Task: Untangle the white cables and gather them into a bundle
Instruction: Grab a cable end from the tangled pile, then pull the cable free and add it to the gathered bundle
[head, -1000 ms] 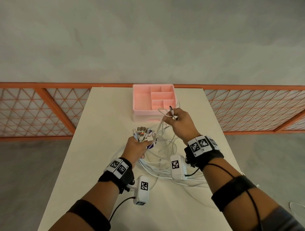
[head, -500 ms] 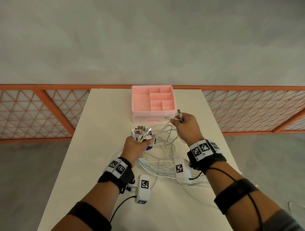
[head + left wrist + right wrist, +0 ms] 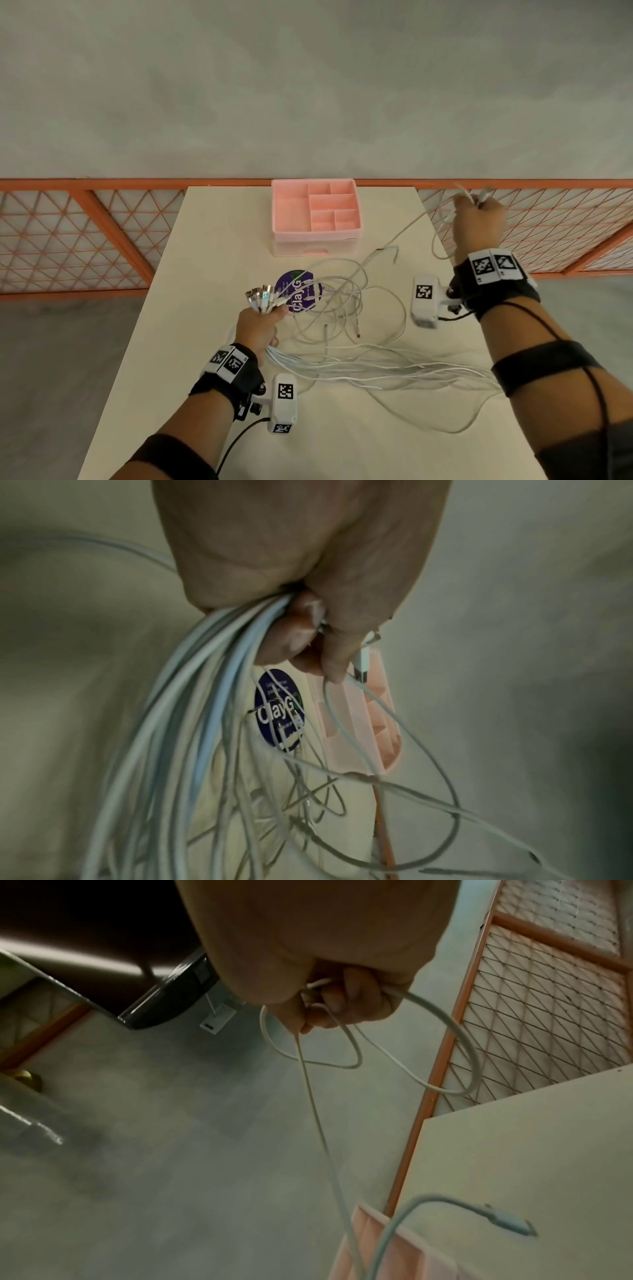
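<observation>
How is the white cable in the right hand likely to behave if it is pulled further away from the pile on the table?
The white cable gripped by the right hand is probably floppy: it droops in loose loops below the fist. It is likely light, hanging from a few fingers. It may snag, since it runs back into the tangle beside the left hand.
</observation>
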Demonstrator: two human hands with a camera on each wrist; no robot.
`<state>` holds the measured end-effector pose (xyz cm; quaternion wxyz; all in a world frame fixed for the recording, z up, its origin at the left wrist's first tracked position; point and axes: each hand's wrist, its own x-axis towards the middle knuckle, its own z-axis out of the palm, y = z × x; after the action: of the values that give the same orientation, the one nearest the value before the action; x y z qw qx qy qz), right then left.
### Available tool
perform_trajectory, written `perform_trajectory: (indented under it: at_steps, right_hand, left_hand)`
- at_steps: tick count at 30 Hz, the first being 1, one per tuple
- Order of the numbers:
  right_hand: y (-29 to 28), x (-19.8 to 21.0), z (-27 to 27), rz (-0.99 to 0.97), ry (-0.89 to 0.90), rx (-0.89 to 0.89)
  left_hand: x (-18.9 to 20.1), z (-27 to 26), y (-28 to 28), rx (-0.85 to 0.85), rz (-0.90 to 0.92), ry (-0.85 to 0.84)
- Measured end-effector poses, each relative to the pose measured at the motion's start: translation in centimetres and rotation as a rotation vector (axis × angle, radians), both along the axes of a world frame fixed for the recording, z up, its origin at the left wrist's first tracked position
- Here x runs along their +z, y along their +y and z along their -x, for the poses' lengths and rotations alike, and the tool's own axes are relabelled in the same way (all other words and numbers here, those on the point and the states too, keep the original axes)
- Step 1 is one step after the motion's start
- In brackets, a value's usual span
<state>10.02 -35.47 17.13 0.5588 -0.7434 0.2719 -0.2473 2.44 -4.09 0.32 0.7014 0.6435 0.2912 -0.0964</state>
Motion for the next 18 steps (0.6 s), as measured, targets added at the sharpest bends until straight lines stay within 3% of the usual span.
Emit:
perform_trajectory:
  at_steps: [4, 10, 18]
  right_hand:
    - [-0.5, 0.2, 0.1, -0.015, -0.071, -0.025]
    - [2.4, -2.1, 1.5, 0.014, 0.058, 0.4]
    - [7.7, -2.8, 3.1, -0.058, 0.214, 0.711]
  left_hand:
    - [-0.4, 0.0, 0.2, 0.064, -0.088, 0.07]
    - [2.0, -1.1, -0.9, 0.072, -0.147, -0.04]
    - [8.9, -2.0, -4.6, -0.073, 0.169, -0.309]
